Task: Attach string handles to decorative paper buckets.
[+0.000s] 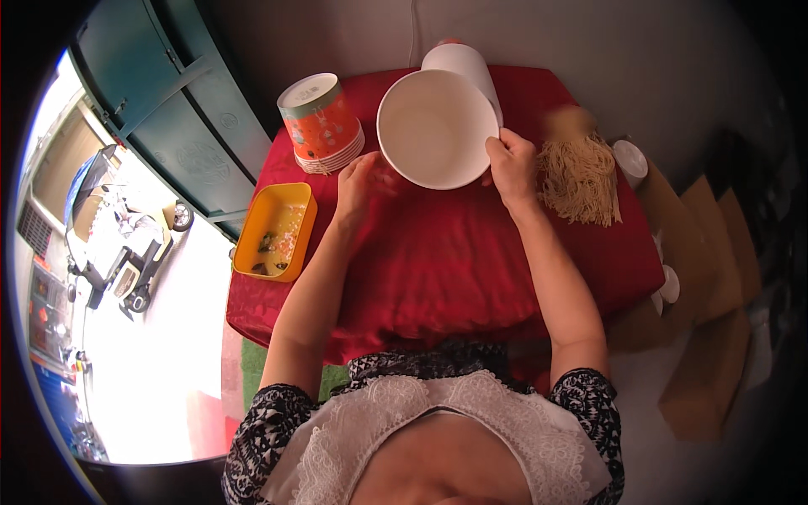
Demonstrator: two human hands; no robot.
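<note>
The right hand (513, 168) pinches the rim of a white-lined paper bucket (438, 130) at the upper centre of the frame, thumb over the edge. The left hand (358, 189) is just beside the bucket's lower left, apart from the right; its fingers are blurred, so whether they touch the bucket I cannot tell. With a firm hold seen on one side only, the bucket could swing or slip, and too hard a pinch could crease the rim. A careless sweep leftward could topple the inverted stack of orange paper buckets (320, 126) or jolt the yellow tray (295, 269).

The bucket's mouth is round, its inside smooth and matte; a white cylinder (463, 59) shows behind. The tray is rectangular with rounded corners, glossy, holding small scraps. At right, a tan stringy bundle (581, 181) lies shaggy on the creased, satiny red tablecloth (438, 252).
</note>
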